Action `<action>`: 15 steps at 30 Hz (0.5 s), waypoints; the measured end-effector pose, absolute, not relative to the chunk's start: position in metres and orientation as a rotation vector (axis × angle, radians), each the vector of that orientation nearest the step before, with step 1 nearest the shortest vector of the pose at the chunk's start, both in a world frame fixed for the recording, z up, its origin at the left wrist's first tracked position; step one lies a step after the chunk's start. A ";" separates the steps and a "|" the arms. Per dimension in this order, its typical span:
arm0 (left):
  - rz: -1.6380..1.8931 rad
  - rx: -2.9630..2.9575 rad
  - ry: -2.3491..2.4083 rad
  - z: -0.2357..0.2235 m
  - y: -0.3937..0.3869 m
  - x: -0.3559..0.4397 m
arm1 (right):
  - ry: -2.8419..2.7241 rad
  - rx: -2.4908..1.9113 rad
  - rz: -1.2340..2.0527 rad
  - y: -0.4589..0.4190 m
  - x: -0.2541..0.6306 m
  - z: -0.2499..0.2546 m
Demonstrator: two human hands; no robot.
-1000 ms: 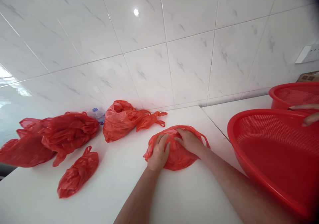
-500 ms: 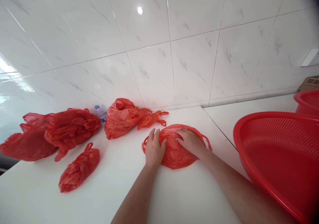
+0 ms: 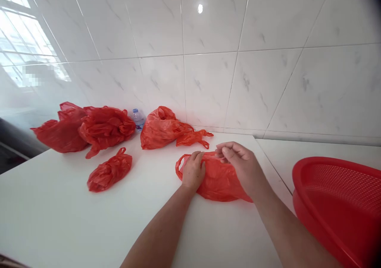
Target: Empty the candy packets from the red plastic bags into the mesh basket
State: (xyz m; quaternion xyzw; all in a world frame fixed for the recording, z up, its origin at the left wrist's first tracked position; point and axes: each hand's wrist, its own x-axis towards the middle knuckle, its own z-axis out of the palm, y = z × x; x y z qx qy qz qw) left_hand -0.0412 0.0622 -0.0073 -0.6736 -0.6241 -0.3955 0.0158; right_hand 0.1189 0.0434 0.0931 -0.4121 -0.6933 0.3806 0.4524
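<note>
1. Red plastic bag: it lies low and spread on a white tabletop, in front of the person and between their two hands, with its near edge towards the body.
2. The left hand rests on the bag's left end, fingers close together and bent over the far edge. A loop handle sticks out just beyond that hand. The likely reason for this placing is to keep the thin, slippery film from sliding; whether the fingers grip any of it, I cannot tell.
3. The right hand is over the bag's right part, its wrist and palm hiding some of the film. Its fingers curl inward near the far edge, with the thumb close to them. I cannot tell whether they pinch any film. The curled shape would suit fine handling of an edge.
4. To the left, well apart from the hands, lies a small red bundle; behind it is a large red heap, with a plastic bottle beside it.
5. Another bulging red bag sits by the tiled wall, perhaps set back to leave working room.
6. A red perforated basin stands at the right, beside the right forearm.
</note>
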 end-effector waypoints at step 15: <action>-1.298 -2.138 -2.025 -0.006 0.064 -0.043 | -0.937 -0.337 1.862 -0.010 0.127 0.152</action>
